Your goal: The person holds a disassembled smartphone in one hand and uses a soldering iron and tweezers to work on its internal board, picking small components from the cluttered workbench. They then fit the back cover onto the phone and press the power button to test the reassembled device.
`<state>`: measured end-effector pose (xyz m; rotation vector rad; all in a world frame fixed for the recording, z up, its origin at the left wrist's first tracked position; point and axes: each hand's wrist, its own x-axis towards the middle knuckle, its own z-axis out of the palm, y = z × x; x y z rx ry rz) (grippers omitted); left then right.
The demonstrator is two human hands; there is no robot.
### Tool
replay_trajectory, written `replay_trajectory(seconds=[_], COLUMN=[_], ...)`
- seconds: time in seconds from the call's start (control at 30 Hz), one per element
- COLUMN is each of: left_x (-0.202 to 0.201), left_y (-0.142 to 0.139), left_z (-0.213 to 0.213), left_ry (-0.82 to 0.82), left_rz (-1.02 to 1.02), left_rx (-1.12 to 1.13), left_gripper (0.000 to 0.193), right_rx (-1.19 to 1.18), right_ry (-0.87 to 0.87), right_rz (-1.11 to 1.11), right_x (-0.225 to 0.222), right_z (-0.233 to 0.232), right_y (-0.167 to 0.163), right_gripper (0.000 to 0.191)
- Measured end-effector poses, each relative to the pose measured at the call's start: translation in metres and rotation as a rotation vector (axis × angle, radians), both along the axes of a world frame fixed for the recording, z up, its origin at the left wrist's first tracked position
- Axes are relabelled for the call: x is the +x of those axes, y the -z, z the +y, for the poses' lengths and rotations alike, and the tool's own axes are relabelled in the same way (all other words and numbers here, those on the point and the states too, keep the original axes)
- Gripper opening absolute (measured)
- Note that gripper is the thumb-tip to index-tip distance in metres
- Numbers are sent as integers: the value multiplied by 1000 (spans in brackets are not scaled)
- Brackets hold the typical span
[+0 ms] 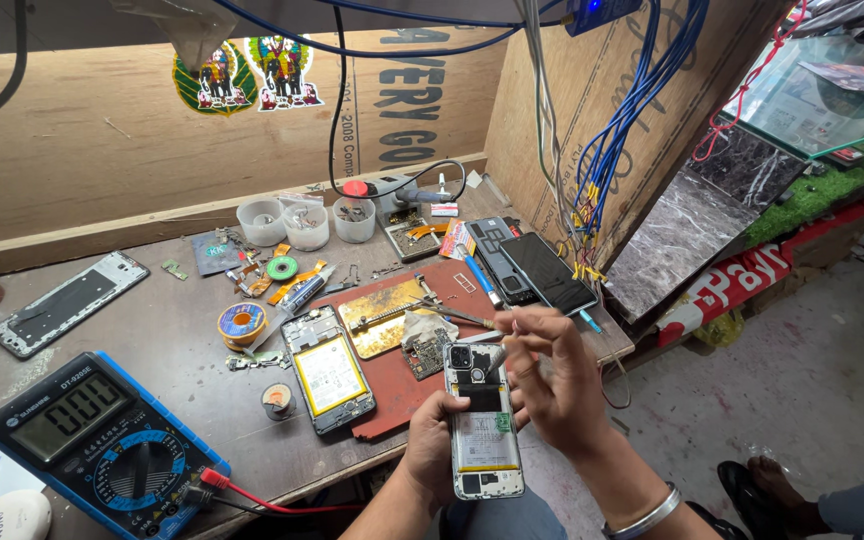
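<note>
Both hands meet low in the centre of the frame over an opened smartphone [484, 420], its back cover off so the battery and boards show. Left hand [432, 450] wraps around the phone's lower left edge from beneath, fingers closed on it, holding it face down and nearly upright in the picture. Right hand [552, 385] sits just right of the phone, fingers pinched narrowly around a thin metal tool [495, 362] whose tip touches the phone's upper part beside the camera module. A metal bangle [642, 515] circles the right wrist.

Just behind the hands, a red work mat [402, 395] lies on the brown workbench [172, 330], carrying a brass-coloured board holder [387, 315] and a small circuit board [425, 352]. Another opened phone [327, 370] with a yellow battery lies at the mat's left edge. Two dark phones [532, 268] lie further back, right of centre.

Left of the mat sit a solder spool [242, 323] and a small round tin [277, 400]. A blue digital multimeter [97, 440] fills the lower left, its red lead [262, 500] running along the bench edge. A phone frame [67, 303] lies at mid left. Three white plastic cups [307, 222] stand near the back wall.
</note>
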<state>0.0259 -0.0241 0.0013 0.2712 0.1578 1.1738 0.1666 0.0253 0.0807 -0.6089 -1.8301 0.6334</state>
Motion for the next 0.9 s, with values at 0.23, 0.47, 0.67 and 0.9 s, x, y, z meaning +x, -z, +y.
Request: replay_trajectory(seconds=[0.23,0.47,0.67,0.9], left_x=[1,3,-1,0], left_y=[-4,-8,3,12], left_z=[0,-1,1,4], left_ry=[-34,-34,22,24], left_rz=[6,14,-42,53], left_rx=[65,79,81,-29], left_gripper=[72,77,69,65], right_rx=[151,195,-52,-24], right_ry=[121,138,90,17], right_rz=[23,-4,36,-83], right_x=[0,2,5,0], right_z=[4,3,-3,3], right_y=[0,-1,7,8], right_gripper=[24,23,18,58])
